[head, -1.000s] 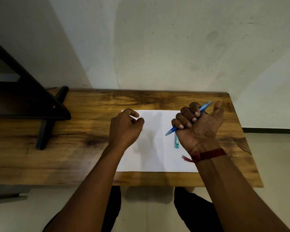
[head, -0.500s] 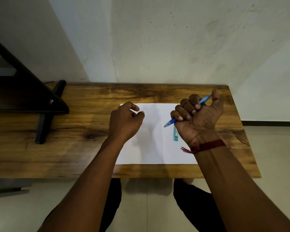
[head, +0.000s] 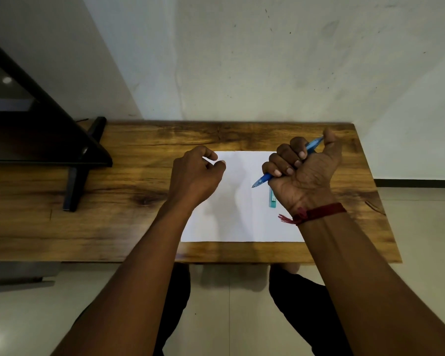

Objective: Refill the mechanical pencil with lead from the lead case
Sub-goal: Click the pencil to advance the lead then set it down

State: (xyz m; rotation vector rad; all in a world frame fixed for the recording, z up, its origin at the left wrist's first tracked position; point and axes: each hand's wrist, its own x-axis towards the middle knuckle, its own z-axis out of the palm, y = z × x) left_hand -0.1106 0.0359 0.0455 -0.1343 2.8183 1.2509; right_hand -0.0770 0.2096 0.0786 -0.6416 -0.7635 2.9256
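My right hand is closed in a fist around a blue mechanical pencil, tip pointing down-left over the paper, the thumb resting on its top end near the table's far right. A small teal lead case lies flat on the white paper, partly hidden under my right wrist. My left hand hovers over the paper's left edge, fingers loosely curled with thumb and forefinger close together; whether anything thin sits between them is too small to tell.
The paper lies on a wooden table set against a pale wall. A black stand with a slanted frame occupies the table's left part. A red thread band circles my right wrist. Tiled floor lies below the near edge.
Both hands keep nearly the same pose. The right thumb has come down onto the pencil's top end. The view shifted slightly as my head moved.
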